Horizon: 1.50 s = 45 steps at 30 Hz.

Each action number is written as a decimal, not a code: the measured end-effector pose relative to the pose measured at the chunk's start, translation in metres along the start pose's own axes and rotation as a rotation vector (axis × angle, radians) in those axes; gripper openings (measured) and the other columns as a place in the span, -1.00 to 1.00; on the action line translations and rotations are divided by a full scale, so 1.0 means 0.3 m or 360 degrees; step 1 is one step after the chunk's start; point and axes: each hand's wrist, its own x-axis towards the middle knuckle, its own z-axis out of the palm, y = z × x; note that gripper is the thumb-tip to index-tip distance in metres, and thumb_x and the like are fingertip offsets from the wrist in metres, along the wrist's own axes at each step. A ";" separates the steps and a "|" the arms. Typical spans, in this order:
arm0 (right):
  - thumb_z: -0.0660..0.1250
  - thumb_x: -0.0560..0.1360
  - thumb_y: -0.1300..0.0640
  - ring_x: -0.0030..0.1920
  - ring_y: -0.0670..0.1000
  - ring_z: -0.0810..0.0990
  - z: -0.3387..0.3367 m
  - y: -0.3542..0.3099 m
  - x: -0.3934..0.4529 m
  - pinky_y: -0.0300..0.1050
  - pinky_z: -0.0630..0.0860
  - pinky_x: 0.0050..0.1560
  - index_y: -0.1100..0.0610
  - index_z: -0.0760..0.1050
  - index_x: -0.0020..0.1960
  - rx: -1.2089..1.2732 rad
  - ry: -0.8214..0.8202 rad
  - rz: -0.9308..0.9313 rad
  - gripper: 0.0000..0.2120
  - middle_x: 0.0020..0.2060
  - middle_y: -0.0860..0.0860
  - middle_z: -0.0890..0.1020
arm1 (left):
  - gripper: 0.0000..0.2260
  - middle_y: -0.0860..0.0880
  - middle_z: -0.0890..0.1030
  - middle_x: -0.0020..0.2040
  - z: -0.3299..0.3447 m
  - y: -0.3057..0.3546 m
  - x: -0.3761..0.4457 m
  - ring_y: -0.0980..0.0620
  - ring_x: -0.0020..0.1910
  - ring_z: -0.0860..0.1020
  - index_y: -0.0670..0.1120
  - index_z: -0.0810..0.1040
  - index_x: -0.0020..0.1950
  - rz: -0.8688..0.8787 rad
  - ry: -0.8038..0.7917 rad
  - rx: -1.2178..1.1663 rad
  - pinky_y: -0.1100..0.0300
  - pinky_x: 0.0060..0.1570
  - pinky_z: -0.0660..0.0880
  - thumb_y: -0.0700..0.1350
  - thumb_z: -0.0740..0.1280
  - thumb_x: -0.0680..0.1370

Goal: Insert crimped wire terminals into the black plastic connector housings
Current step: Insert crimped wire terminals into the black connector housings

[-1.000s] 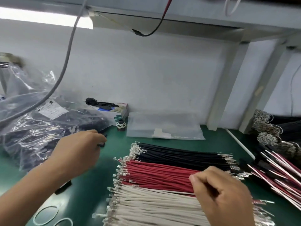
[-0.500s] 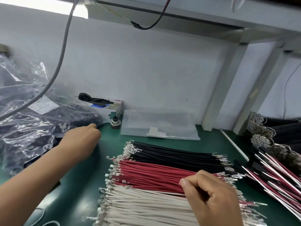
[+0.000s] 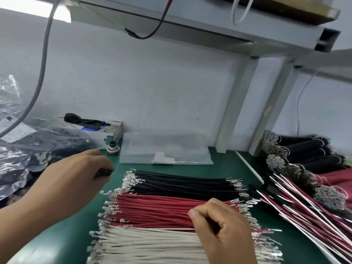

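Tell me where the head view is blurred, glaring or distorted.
Head view: strip light blown out top left; left hand and the black connector housing it holds slightly motion-smeared; shelf posts lean from wide-angle distortion; white wires soft near the bottom edge.

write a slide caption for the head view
Left hand holds a small black plastic connector housing; right hand pinches among red crimped wires.

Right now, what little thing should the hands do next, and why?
Probably bring the left hand, which grips a small black housing, toward the right hand. The right hand pinches at the red wires, so a wire looks nearly picked, and housing and terminal are apart.
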 end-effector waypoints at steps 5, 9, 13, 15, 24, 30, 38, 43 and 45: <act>0.44 0.39 0.08 -0.36 -0.07 0.54 -0.007 0.007 0.018 -0.21 0.48 -0.35 -0.13 0.65 -0.20 -0.0058 -0.0054 0.0170 -0.90 -0.26 -0.16 0.58 | -0.79 0.36 0.61 0.00 0.018 0.095 -0.020 0.31 -0.25 0.61 0.31 0.57 0.00 -0.0027 0.0319 -0.0553 0.15 -0.32 0.59 0.12 0.52 0.44; 0.47 0.47 0.15 -0.11 -0.13 0.60 -0.001 0.024 0.120 -0.36 0.48 -0.14 -0.13 0.67 -0.09 -0.0177 -0.0292 0.0206 -0.83 -0.08 -0.23 0.59 | -0.82 0.25 0.65 0.02 0.084 0.111 -0.053 0.25 -0.23 0.64 0.29 0.60 0.02 -0.0061 0.0464 -0.0839 0.29 -0.24 0.54 0.10 0.43 0.44; 0.37 0.56 0.06 0.12 -0.24 0.53 0.101 0.039 0.268 -0.26 0.49 0.15 -0.13 0.66 0.13 -0.0409 -0.0523 0.0129 -0.80 0.06 -0.25 0.62 | -0.71 0.27 0.65 0.03 0.109 0.099 -0.068 0.26 -0.15 0.64 0.23 0.64 0.00 -0.0033 0.0437 -0.0804 0.39 -0.18 0.55 -0.14 0.53 0.41; 0.32 0.59 -0.05 0.29 -0.12 0.47 0.178 0.059 0.311 -0.12 0.43 0.25 -0.11 0.59 0.30 -0.0466 -0.0799 0.0189 -0.70 0.21 -0.18 0.60 | -0.63 0.26 0.65 0.02 0.113 0.101 -0.082 0.28 -0.14 0.64 0.20 0.65 -0.03 -0.0031 0.0376 -0.0740 0.39 -0.17 0.55 -0.24 0.59 0.37; 0.38 0.55 0.03 -0.09 -0.15 0.52 0.270 0.080 0.337 -0.12 0.47 -0.06 -0.07 0.66 -0.10 -0.0390 -0.0990 0.0150 -0.91 -0.20 -0.25 0.55 | -0.72 0.26 0.66 -0.12 0.082 0.137 -0.094 0.20 -0.18 0.63 0.09 0.71 -0.11 -0.0143 0.0329 -0.0803 0.25 -0.21 0.56 -0.30 0.60 0.39; 0.20 0.67 0.01 -0.08 -0.12 0.51 0.225 0.086 0.320 -0.15 0.42 -0.11 -0.08 0.48 0.07 -0.0436 -0.0812 -0.0042 -0.91 -0.06 -0.21 0.53 | -0.74 0.29 0.66 -0.18 0.084 0.141 -0.090 0.22 -0.14 0.64 0.11 0.70 -0.11 -0.0203 0.0347 -0.0806 0.33 -0.14 0.56 -0.26 0.59 0.42; 0.21 0.66 0.14 -0.07 -0.18 0.46 0.075 0.034 0.384 -0.42 0.35 -0.11 -0.02 0.56 0.20 -0.0164 -0.0321 -0.0216 -0.79 -0.07 -0.18 0.41 | -0.74 0.15 0.72 -0.21 0.062 0.162 -0.092 0.17 -0.26 0.66 0.06 0.72 -0.06 -0.0415 0.0255 -0.1285 0.43 -0.21 0.52 -0.31 0.56 0.44; 0.33 0.61 0.09 0.08 -0.18 0.49 0.108 0.036 0.217 -0.10 0.47 0.13 -0.11 0.65 0.15 -0.0382 -0.0899 -0.0135 -0.81 -0.02 -0.21 0.57 | -0.70 -0.07 0.68 -0.18 0.018 0.214 -0.110 -0.03 -0.30 0.67 -0.01 0.73 0.07 -0.0262 0.0104 -0.1556 -0.02 -0.17 0.62 -0.39 0.45 0.52; 0.31 0.62 0.03 0.15 -0.20 0.45 0.105 0.043 0.166 -0.11 0.46 0.20 -0.13 0.62 0.22 -0.0434 -0.0950 -0.0081 -0.78 0.05 -0.23 0.54 | -0.76 -0.03 0.63 -0.16 0.004 0.242 -0.123 -0.03 -0.30 0.62 -0.01 0.75 0.01 -0.0109 0.0067 -0.1446 -0.01 -0.25 0.57 -0.34 0.43 0.55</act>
